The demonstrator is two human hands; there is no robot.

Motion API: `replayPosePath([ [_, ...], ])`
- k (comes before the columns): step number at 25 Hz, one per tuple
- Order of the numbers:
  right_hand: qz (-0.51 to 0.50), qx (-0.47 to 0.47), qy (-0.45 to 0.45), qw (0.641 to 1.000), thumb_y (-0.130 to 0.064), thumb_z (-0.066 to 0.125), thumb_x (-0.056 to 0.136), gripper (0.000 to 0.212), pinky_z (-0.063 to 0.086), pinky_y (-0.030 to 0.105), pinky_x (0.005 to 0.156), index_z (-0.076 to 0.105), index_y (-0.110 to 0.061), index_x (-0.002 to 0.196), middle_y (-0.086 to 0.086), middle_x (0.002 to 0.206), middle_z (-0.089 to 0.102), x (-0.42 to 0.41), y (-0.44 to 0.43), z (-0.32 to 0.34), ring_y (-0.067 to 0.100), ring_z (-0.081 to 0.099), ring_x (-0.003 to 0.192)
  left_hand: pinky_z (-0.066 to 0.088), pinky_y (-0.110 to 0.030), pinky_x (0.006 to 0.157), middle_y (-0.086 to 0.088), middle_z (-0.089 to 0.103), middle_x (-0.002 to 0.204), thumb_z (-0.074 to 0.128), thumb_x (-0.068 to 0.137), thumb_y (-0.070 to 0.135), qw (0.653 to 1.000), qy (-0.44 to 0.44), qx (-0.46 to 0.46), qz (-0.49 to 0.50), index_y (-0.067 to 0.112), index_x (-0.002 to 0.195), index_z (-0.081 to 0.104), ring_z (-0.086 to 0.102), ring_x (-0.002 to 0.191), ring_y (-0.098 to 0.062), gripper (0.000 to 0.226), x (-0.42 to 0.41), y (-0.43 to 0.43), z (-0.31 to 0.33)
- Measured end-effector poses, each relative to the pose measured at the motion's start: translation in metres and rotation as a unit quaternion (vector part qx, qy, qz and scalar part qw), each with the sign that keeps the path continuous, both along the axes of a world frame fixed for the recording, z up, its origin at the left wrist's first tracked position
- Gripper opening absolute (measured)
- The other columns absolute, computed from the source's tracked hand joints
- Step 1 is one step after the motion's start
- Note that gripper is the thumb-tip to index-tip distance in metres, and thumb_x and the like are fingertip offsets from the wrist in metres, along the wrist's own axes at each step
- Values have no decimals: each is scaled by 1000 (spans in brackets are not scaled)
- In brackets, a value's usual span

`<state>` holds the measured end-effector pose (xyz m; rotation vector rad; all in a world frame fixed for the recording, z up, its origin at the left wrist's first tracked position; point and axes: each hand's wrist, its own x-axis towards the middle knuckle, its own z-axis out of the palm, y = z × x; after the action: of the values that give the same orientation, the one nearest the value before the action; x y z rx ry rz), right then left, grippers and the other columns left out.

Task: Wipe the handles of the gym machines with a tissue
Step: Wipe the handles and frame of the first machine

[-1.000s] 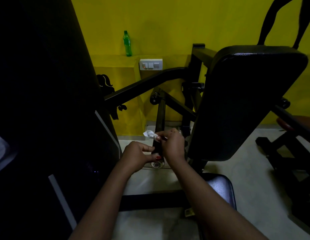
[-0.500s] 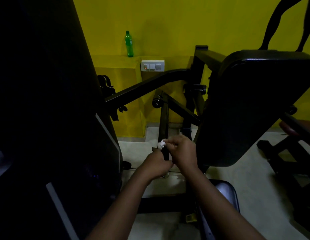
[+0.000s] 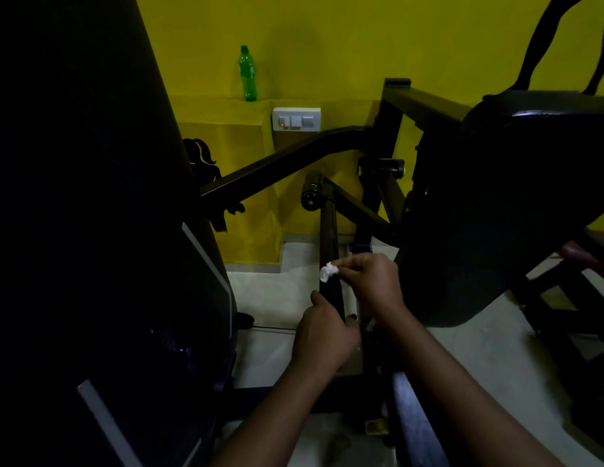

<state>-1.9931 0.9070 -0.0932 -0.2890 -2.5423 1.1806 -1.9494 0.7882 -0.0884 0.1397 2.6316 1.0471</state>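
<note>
White tissue (image 3: 328,272), crumpled, is pinched at the fingertips of the right hand (image 3: 368,284) and touches the black handle bar (image 3: 328,237); the left hand (image 3: 324,335) grips that bar just below.

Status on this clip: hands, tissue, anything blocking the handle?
Right hand pinches the wadded tissue against the black handle. Left hand grips the handle lower down. Black pad close on the right, not blocking.
</note>
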Motion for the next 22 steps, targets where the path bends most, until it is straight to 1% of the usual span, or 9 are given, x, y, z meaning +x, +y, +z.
replayPosePath([
  [2, -17, 22, 26, 999, -9, 71, 84, 12, 36, -3, 60, 78, -10, 94, 5, 93, 75, -23, -6, 1, -3, 60, 72, 52, -32, 75, -13, 52, 131, 53, 93, 38, 1000, 1, 20, 6, 4, 144, 24, 58, 109, -27, 69, -2, -1, -4],
  [4, -13, 47, 40, 998, -2, 69, 83, 18, 35, -3, 64, 78, -11, 96, 7, 97, 75, -28, -12, 1, 11, 67, 85, 48, -32, 90, -14, 41, 142, 49, 95, 38, 999, 16, 33, 9, 4, 151, 14, 51, 122, -27, 74, -1, -2, -2],
  [6, 23, 101, 47, 994, 2, 69, 80, 27, 38, 3, 73, 77, -12, 101, 8, 101, 74, -14, -11, 1, 18, 68, 92, 43, -29, 89, -13, 38, 143, 44, 97, 33, 997, 45, 55, 12, 7, 153, 14, 49, 121, -25, 68, 2, -3, 0],
  [7, 61, 125, 51, 989, 4, 69, 78, 29, 44, 11, 78, 77, -12, 101, 8, 102, 73, -4, -9, 2, 19, 68, 92, 42, -27, 86, -12, 39, 140, 43, 98, 30, 996, 62, 65, 13, 9, 153, 15, 50, 119, -25, 65, 4, -3, 2],
  [10, 165, 184, 26, 969, 7, 66, 77, 30, 51, 24, 78, 77, -11, 98, 8, 100, 72, 5, -2, 13, 19, 67, 89, 40, -23, 83, -10, 41, 137, 41, 98, 27, 994, 81, 68, 13, 10, 153, 16, 51, 116, -23, 63, 5, -4, 2],
  [15, 140, 329, -36, 933, 0, 61, 83, 29, 41, 28, 72, 72, -14, 107, 6, 110, 64, -48, -8, 17, 24, 54, 104, 40, -24, 86, -11, 39, 140, 41, 99, 29, 997, 73, 20, 32, 7, 152, 19, 51, 119, -24, 62, 4, 2, 4],
  [18, 228, 370, -49, 899, -7, 61, 86, 25, 42, 32, 82, 70, -14, 107, 2, 113, 64, -41, -13, 17, 22, 48, 111, 38, -24, 73, -9, 54, 117, 44, 96, 30, 994, 81, -11, 71, 9, 131, 47, 56, 103, -23, 41, 6, 4, 5],
  [20, 292, 342, 7, 893, -10, 65, 85, 22, 41, 29, 79, 70, -18, 104, -3, 110, 65, -21, -5, 11, 17, 48, 109, 34, -24, 64, -5, 60, 101, 46, 94, 32, 992, 91, -16, 85, 12, 112, 56, 58, 90, -19, 29, 6, 5, 4],
  [22, 327, 295, 73, 895, -9, 69, 81, 22, 42, 27, 71, 71, -20, 99, -5, 104, 67, -12, 8, 3, 17, 52, 102, 34, -24, 59, -3, 62, 94, 46, 93, 34, 991, 95, -13, 96, 14, 106, 58, 57, 82, -16, 27, 6, 5, 3],
])
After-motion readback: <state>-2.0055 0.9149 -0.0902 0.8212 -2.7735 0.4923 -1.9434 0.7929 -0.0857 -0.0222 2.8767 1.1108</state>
